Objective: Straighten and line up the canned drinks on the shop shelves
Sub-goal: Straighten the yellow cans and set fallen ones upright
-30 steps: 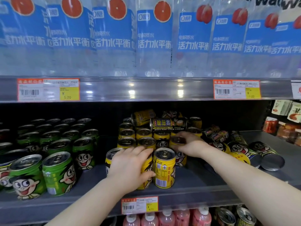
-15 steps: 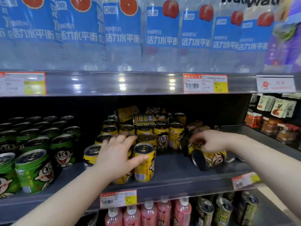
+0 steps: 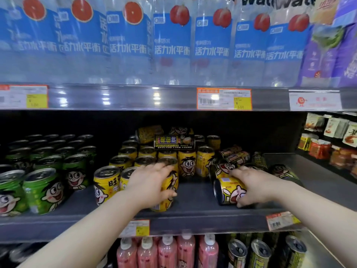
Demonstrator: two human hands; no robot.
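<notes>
Yellow cartoon-face cans stand in rows on the middle shelf [image 3: 193, 211]. My left hand [image 3: 152, 184] grips an upright yellow can [image 3: 171, 187] at the front of the rows, fingers curled round its side. To its left stands another front yellow can [image 3: 105, 183]. My right hand [image 3: 253, 185] holds a yellow can lying on its side [image 3: 229, 191], base facing left. More toppled cans [image 3: 234, 156] lie behind it. A dark-labelled can [image 3: 173, 142] lies across the tops of the back rows.
Green cans [image 3: 44, 188] fill the shelf's left part. Large blue-labelled water bottles [image 3: 172, 45] stand on the shelf above. Pink bottles [image 3: 166, 252] and dark cans [image 3: 258, 252] sit below. Snack packets [image 3: 332, 140] hang at the far right.
My right hand left the upright can in the rows, moved right and took hold of a can lying on its side. My left hand stays on the front yellow can.
</notes>
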